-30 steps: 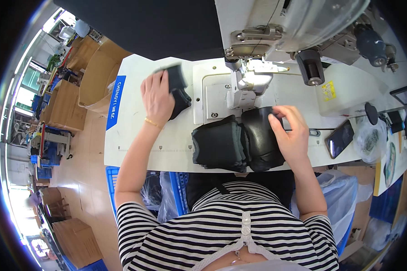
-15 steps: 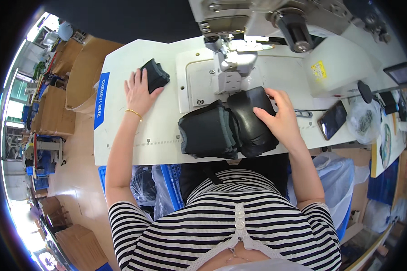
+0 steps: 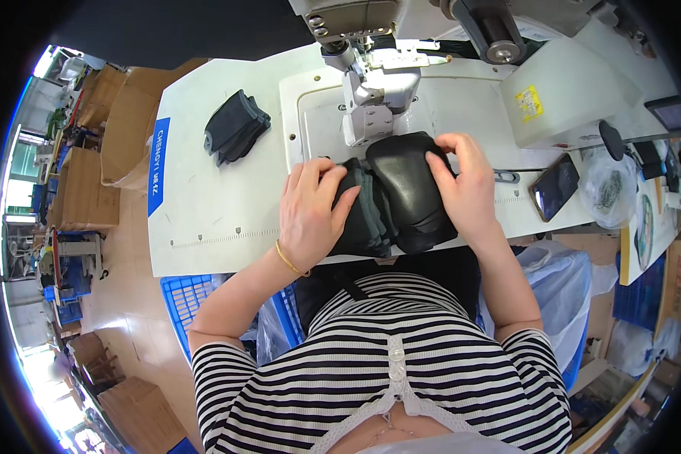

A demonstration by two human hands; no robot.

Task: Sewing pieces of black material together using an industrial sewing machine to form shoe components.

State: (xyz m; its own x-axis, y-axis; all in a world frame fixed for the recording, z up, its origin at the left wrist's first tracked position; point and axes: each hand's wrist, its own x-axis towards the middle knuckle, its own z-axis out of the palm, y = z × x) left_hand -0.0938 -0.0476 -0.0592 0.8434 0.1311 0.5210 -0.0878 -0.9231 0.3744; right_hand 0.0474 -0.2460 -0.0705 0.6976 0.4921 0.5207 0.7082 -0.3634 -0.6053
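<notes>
Tabletop, fabric stack under half-curled left grip, hold unclear; black pad pinched by right grip

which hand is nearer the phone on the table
Right: the right hand is left of the phone; the left hand is farther left, on the dark stack.

A glossy black rounded piece lies just beside an uneven stack of dark pieces.
</notes>
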